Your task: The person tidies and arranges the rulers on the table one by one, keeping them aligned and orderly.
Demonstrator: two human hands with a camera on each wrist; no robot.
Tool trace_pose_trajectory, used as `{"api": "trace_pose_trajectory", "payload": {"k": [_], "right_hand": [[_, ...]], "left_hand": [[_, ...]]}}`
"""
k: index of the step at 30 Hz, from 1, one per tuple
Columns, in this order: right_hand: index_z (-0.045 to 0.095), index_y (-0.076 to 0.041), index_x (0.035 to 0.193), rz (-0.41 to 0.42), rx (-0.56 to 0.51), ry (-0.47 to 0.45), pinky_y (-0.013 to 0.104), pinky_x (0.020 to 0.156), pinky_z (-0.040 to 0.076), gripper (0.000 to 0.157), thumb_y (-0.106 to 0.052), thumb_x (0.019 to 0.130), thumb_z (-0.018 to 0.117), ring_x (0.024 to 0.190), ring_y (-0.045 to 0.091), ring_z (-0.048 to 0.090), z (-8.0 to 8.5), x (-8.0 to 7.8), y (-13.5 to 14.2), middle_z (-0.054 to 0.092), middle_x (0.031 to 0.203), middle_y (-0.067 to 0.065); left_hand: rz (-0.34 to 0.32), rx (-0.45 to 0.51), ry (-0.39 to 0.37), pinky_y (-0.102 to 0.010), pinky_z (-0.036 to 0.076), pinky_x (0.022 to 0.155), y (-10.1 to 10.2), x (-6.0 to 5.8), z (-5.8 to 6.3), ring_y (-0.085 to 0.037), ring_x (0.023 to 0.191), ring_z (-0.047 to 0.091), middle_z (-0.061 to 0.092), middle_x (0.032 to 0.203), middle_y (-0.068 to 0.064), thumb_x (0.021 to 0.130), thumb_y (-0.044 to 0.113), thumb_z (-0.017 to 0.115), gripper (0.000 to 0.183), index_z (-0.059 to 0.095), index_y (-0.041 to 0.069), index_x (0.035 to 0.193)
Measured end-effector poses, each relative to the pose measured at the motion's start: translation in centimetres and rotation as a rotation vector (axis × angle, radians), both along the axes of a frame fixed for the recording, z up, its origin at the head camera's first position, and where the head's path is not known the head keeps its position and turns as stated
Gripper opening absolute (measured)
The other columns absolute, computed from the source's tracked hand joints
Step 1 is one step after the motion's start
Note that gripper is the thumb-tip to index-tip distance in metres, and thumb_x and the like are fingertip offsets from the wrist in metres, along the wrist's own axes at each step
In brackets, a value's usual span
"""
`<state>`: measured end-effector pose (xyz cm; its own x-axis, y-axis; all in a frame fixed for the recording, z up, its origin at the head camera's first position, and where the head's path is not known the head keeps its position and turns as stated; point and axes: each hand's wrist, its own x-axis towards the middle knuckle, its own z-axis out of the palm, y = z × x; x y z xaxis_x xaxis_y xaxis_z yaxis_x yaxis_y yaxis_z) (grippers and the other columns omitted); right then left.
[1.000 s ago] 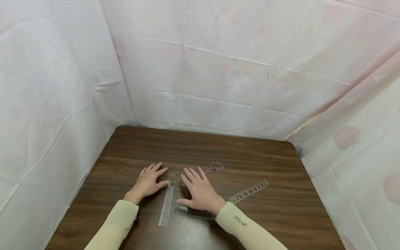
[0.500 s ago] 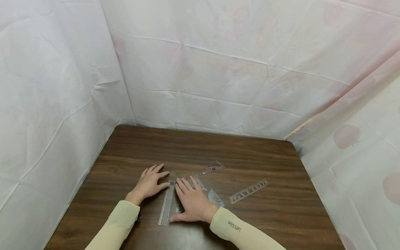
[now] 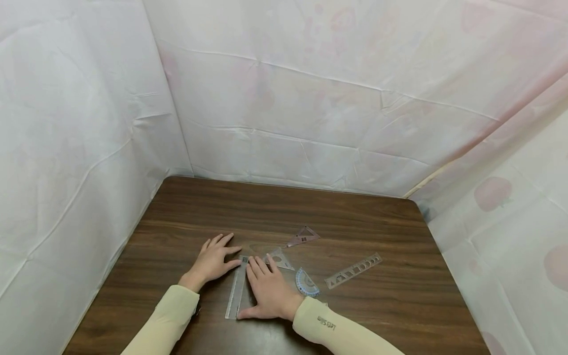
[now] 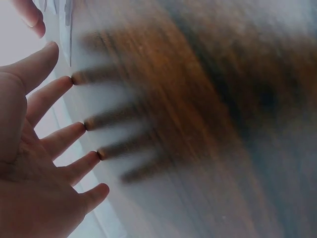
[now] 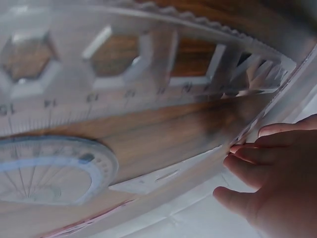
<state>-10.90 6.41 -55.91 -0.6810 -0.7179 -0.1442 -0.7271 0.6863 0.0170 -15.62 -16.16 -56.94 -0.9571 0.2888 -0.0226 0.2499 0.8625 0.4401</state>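
A clear straight ruler [image 3: 236, 290] lies lengthwise between the two hands. My left hand [image 3: 212, 261] rests on the table with fingers spread, its thumb tip at the ruler's far end. On the other side, my right hand [image 3: 268, 293] lies flat, thumb and fingertips along the ruler's right edge. Just past its fingers is a clear set square [image 3: 285, 258], partly covered by them. A blue-marked protractor [image 3: 306, 283] lies to the right of that hand. In the right wrist view, a clear stencil ruler [image 5: 158, 84] with cut-out shapes lies beneath the wrist; the sleeve mostly hides it from the head view.
A small purple set square [image 3: 303, 239] lies beyond the clear one. Farther right, a second stencil ruler [image 3: 353, 271] lies at a slant. The dark wooden table [image 3: 186, 207] is bordered by white curtains [image 3: 288, 113] on its back and sides.
My right hand has slid left and toward me, up to the straight ruler, uncovering the clear set square and the protractor. My left hand has barely moved.
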Motion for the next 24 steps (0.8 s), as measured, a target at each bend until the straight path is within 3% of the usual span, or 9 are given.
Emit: {"api": "trace_pose_trajectory", "payload": {"k": [10, 24], "right_hand": [[0.038, -0.008, 0.160, -0.019, 0.036, 0.049, 0.056, 0.128, 0.021, 0.118, -0.097, 0.082, 0.033, 0.157, 0.028, 0.032, -0.3, 0.5, -0.3, 0.031, 0.170, 0.012], [0.039, -0.009, 0.159, -0.049, 0.077, 0.082, 0.058, 0.127, 0.022, 0.119, -0.098, 0.081, 0.025, 0.157, 0.028, 0.032, -1.1, 1.4, -1.1, 0.031, 0.169, 0.012]], "left_hand": [[0.002, 0.005, 0.009, -0.073, 0.021, 0.120, 0.0, 0.4, -0.2, -0.049, 0.152, 0.032, 0.042, 0.163, -0.018, 0.092, 0.038, 0.077, 0.044, 0.072, 0.021, 0.133], [-0.003, 0.017, 0.030, -0.073, 0.022, 0.119, 0.0, 1.0, -0.3, -0.048, 0.152, 0.033, 0.043, 0.162, -0.016, 0.094, 0.036, 0.075, 0.039, 0.074, 0.021, 0.130]]}}
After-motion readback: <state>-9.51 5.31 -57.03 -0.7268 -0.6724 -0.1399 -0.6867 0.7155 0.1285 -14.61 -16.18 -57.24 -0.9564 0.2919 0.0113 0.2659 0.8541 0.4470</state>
